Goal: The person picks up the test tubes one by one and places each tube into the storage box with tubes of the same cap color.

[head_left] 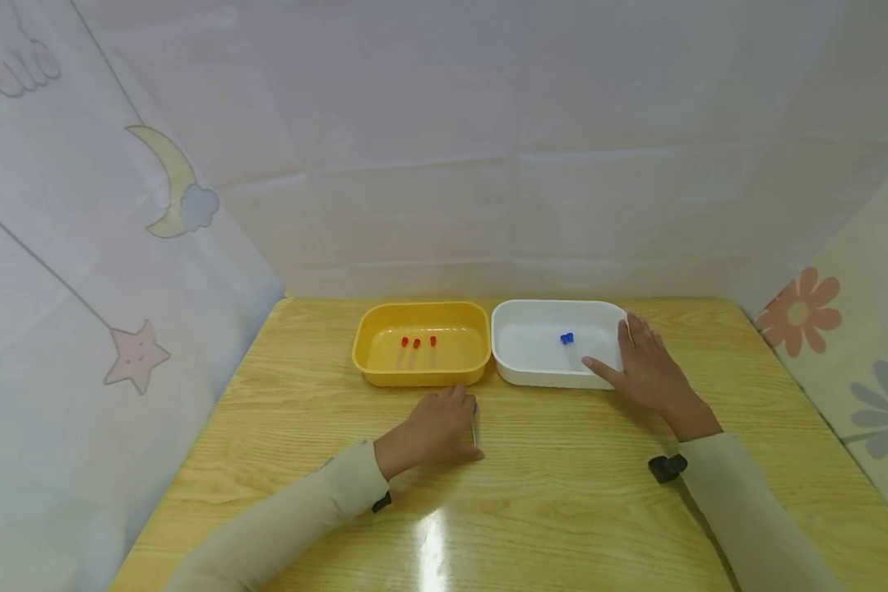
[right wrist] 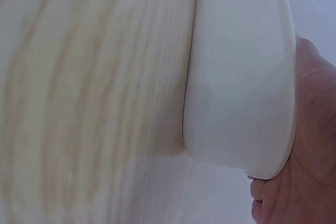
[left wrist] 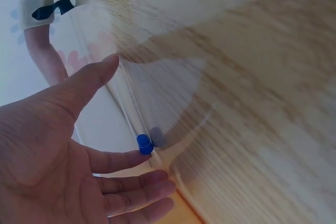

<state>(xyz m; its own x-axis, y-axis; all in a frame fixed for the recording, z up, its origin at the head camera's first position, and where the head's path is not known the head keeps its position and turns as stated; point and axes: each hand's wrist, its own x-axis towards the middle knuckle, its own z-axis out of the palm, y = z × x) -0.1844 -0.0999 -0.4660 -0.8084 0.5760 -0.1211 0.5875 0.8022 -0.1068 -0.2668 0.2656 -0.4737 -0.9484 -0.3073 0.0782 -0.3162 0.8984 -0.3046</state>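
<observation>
A slim clear tube with a blue cap [left wrist: 144, 144] lies at the tabletop in front of the trays. My left hand [head_left: 437, 427] pinches it end to end, the thumb at the bottom end and the index finger at the cap. My right hand [head_left: 647, 370] holds the right end of the white tray [head_left: 551, 378], its thumb over the front rim and its fingers about the outer edge. In this tray are blue caps [head_left: 566, 338]. Several red caps [head_left: 417, 343] show in the yellow tray [head_left: 422, 378]; their tube bodies are barely visible.
Both trays stand side by side near the back of the wooden table [head_left: 562, 510]. Behind it hangs a pale sheet [head_left: 429, 205], with printed flowers [head_left: 797, 312] at the right. A black strap piece [head_left: 668, 468] sits by my right cuff.
</observation>
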